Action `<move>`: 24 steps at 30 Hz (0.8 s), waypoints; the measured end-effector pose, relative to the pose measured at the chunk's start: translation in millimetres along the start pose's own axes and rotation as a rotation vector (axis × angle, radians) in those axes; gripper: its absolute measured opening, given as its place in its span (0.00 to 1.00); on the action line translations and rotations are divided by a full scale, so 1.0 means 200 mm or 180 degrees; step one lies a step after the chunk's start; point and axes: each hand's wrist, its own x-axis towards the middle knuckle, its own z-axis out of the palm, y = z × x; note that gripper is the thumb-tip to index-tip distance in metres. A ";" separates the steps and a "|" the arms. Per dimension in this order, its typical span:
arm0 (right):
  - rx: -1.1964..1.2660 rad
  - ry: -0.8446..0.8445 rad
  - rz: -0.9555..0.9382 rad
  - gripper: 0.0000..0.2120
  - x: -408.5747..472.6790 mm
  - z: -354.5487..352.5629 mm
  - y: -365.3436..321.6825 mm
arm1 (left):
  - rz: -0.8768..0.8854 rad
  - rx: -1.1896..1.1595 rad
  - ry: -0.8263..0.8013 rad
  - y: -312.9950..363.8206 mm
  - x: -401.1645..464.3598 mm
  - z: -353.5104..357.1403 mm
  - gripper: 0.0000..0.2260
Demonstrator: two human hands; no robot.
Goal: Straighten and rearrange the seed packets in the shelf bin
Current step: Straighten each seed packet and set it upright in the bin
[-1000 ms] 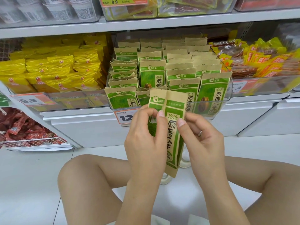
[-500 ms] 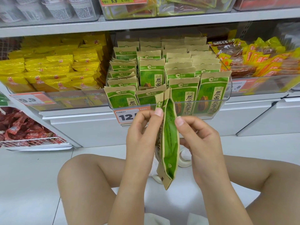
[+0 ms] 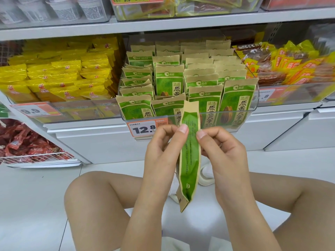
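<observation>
Seed packets [image 3: 188, 84] stand in rows in the clear shelf bin [image 3: 254, 107]; one green packet [image 3: 189, 158] hangs edge-on just below the bin's front. We pinch it between our left hand [image 3: 163, 151] and right hand [image 3: 223, 153]. Left of the bin lie yellow bags [image 3: 59, 78]; a price tag [image 3: 143, 128] sits on its front, partly hidden by our fingers.

A green-and-tan seed packet [image 3: 189, 156] hangs edge-on, near the clear shelf bin [image 3: 252, 104] packed with upright matching packets [image 3: 204, 73].
</observation>
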 end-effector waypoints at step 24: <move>-0.0985 -0.0723 -0.0250 0.09 0.00 -0.06 0.05 | 0.0213 -0.0310 0.0423 -0.02 -0.01 -0.08 0.37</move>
